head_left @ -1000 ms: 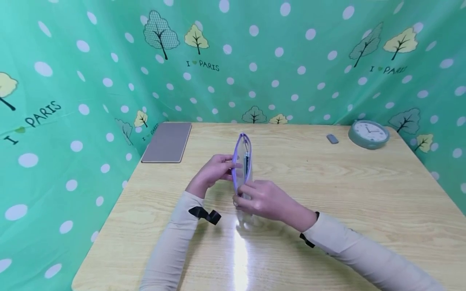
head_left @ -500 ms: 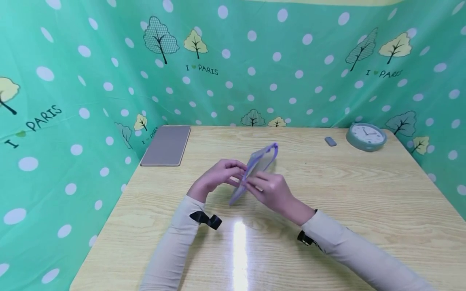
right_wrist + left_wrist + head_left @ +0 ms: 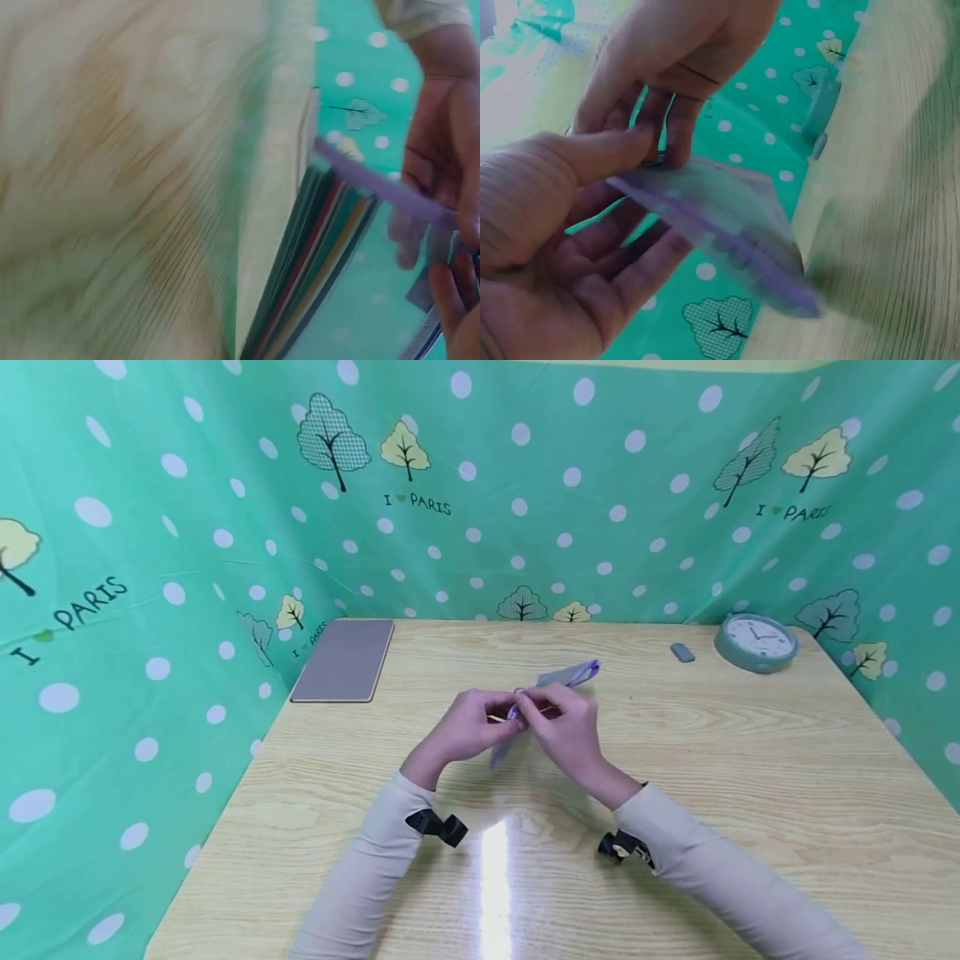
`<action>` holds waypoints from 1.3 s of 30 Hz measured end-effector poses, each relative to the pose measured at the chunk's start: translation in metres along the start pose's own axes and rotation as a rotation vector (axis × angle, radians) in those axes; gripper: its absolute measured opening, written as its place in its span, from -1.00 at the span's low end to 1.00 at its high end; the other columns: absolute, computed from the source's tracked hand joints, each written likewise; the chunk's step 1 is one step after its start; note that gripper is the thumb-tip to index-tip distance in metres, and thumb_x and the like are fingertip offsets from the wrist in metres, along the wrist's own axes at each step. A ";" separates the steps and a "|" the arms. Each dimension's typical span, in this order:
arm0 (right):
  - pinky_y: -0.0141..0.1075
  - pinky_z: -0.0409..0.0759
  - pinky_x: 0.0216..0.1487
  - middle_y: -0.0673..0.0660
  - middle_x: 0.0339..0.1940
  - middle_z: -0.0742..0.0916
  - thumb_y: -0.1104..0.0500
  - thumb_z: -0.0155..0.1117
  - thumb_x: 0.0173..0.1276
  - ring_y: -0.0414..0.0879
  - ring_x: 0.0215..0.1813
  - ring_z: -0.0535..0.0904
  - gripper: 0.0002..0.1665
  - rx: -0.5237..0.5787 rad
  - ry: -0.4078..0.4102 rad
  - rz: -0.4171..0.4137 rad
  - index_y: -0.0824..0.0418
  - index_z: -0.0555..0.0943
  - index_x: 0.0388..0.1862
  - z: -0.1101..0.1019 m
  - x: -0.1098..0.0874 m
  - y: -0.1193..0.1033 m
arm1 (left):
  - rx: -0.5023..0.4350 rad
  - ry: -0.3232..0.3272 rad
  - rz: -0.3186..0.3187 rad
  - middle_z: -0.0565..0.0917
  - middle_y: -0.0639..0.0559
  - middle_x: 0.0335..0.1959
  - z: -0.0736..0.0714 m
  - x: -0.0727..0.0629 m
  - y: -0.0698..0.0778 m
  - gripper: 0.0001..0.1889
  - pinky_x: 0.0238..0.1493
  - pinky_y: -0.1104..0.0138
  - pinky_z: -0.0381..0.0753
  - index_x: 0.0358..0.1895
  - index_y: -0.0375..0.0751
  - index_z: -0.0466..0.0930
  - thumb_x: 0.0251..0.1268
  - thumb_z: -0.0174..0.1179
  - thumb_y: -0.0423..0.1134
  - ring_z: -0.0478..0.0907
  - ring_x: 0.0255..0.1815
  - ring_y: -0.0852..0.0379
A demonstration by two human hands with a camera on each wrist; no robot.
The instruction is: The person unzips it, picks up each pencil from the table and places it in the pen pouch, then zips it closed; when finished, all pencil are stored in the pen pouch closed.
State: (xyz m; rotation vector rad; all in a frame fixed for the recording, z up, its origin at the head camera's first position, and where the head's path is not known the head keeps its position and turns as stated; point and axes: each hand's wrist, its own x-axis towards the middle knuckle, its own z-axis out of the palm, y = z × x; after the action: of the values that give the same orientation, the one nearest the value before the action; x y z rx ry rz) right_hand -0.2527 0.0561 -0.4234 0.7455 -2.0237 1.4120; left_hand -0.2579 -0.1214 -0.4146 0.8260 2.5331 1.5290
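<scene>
A see-through pouch (image 3: 562,678) with a purple zip edge is held slantwise above the table, its far corner pointing right. My left hand (image 3: 467,728) pinches the pouch's top edge between thumb and fingers. Fingertips of my right hand (image 3: 568,727) pinch the same edge, right beside the left thumb; the zip pull itself is hidden by the fingers. In the left wrist view the purple zip strip (image 3: 739,251) runs down to the right from both hands. Inside the pouch, in the right wrist view, stand several dark pencil-like sticks (image 3: 319,255).
A grey-brown flat notebook or tablet (image 3: 343,660) lies at the table's back left. At the back right are a small grey eraser-like block (image 3: 682,652) and a round green clock (image 3: 757,642). A green dotted curtain (image 3: 480,493) hangs behind the wooden table (image 3: 675,760).
The pouch has turned, its far end swinging right, and its gaping mouth has narrowed. My right hand has moved up and away to meet my left hand at the zip edge.
</scene>
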 end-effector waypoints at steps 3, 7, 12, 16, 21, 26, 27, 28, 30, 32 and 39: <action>-0.42 0.79 -0.35 0.37 -0.33 0.81 0.39 0.40 0.37 -0.19 -0.42 0.74 -0.87 0.180 -0.040 0.299 0.52 0.75 -0.22 -0.007 0.007 -0.005 | -0.014 0.059 -0.012 0.79 -0.23 -0.02 0.001 0.001 0.002 -0.67 0.02 0.33 0.79 0.16 -0.41 0.69 0.39 0.34 -0.35 0.78 -0.01 -0.07; -0.30 0.83 -0.26 0.34 -0.29 0.81 0.34 0.32 0.47 -0.24 -0.41 0.75 -0.74 0.343 -0.084 0.553 0.61 0.68 -0.08 -0.014 0.016 -0.008 | -0.061 0.096 0.015 0.77 -0.30 -0.02 0.004 0.002 0.001 -0.71 0.04 0.30 0.79 0.12 -0.49 0.68 0.42 0.29 -0.41 0.77 0.01 -0.12; -0.30 0.83 -0.25 0.08 -0.42 0.81 0.34 0.27 0.51 -0.23 -0.42 0.76 -0.69 0.396 -0.081 0.654 0.67 0.64 -0.03 -0.016 0.018 -0.006 | -0.113 0.138 0.051 0.76 -0.35 -0.05 0.009 0.003 -0.004 -0.73 -0.07 0.29 0.82 0.12 -0.55 0.66 0.49 0.18 -0.46 0.78 -0.08 -0.17; -0.35 0.82 -0.30 -0.03 -0.53 0.77 0.34 0.25 0.52 -0.24 -0.48 0.74 -0.65 0.426 -0.047 0.712 0.72 0.59 -0.01 -0.017 0.019 -0.004 | -0.179 0.168 0.027 0.76 -0.38 -0.06 0.010 0.004 -0.007 -0.73 -0.16 0.23 0.84 0.14 -0.56 0.64 0.53 0.13 -0.45 0.79 -0.15 -0.20; -0.38 0.81 -0.31 -0.03 -0.56 0.77 0.32 0.28 0.51 -0.25 -0.50 0.73 -0.65 0.414 -0.023 0.782 0.70 0.60 -0.02 -0.025 0.023 -0.001 | -0.269 0.165 -0.030 0.74 -0.40 -0.01 0.006 0.004 -0.006 -0.71 -0.06 0.23 0.83 0.17 -0.56 0.62 0.57 0.09 -0.43 0.77 -0.05 -0.23; -0.38 0.81 -0.27 0.00 -0.54 0.78 0.29 0.30 0.51 -0.23 -0.48 0.75 -0.84 0.420 0.014 0.861 0.40 0.73 -0.17 -0.044 0.026 0.009 | -0.362 0.201 -0.105 0.73 -0.44 -0.03 -0.002 0.005 -0.007 -0.69 -0.04 0.21 0.83 0.21 -0.56 0.59 0.58 0.07 -0.43 0.77 -0.08 -0.26; -0.39 0.81 -0.27 0.00 -0.54 0.79 0.28 0.30 0.51 -0.22 -0.47 0.76 -0.87 0.422 0.023 0.878 0.32 0.74 -0.22 -0.049 0.026 0.011 | -0.380 0.216 -0.127 0.73 -0.44 -0.03 -0.004 0.005 -0.008 -0.69 -0.05 0.21 0.83 0.22 -0.55 0.59 0.58 0.07 -0.43 0.77 -0.10 -0.26; -0.40 0.81 -0.27 0.00 -0.53 0.79 0.28 0.30 0.51 -0.23 -0.47 0.76 -0.86 0.419 0.024 0.893 0.25 0.74 -0.27 -0.055 0.026 0.014 | -0.400 0.225 -0.145 0.72 -0.45 -0.03 -0.006 0.005 -0.008 -0.69 -0.05 0.21 0.83 0.22 -0.55 0.58 0.58 0.07 -0.43 0.77 -0.11 -0.27; -0.40 0.81 -0.26 0.00 -0.53 0.80 0.27 0.29 0.52 -0.22 -0.45 0.77 -0.83 0.408 0.009 0.926 0.16 0.74 -0.32 -0.064 0.025 0.017 | -0.425 0.232 -0.177 0.71 -0.45 0.00 -0.009 0.005 -0.011 -0.68 -0.04 0.21 0.83 0.24 -0.55 0.57 0.59 0.06 -0.44 0.78 -0.09 -0.25; -0.39 0.81 -0.24 0.00 -0.51 0.81 0.25 0.29 0.52 -0.22 -0.43 0.78 -0.87 0.386 -0.018 0.944 0.18 0.74 -0.27 -0.071 0.025 0.020 | -0.426 0.232 -0.202 0.71 -0.44 0.03 -0.012 0.005 -0.013 -0.69 -0.03 0.23 0.82 0.23 -0.55 0.57 0.60 0.05 -0.43 0.78 -0.07 -0.24; -0.39 0.81 -0.24 -0.04 -0.51 0.81 0.22 0.30 0.52 -0.24 -0.41 0.78 -0.89 0.326 -0.041 0.979 0.22 0.72 -0.22 -0.098 0.019 0.029 | -0.425 0.306 -0.312 0.71 -0.44 0.03 -0.023 0.004 -0.021 -0.69 -0.03 0.22 0.82 0.21 -0.54 0.58 0.61 0.05 -0.39 0.79 -0.09 -0.17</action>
State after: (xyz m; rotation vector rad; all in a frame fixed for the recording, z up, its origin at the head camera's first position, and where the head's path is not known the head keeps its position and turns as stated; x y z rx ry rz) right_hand -0.2739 0.1551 -0.3999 -0.1886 -2.3208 2.2907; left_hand -0.2771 -0.1456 -0.4196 0.1460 2.2301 2.0878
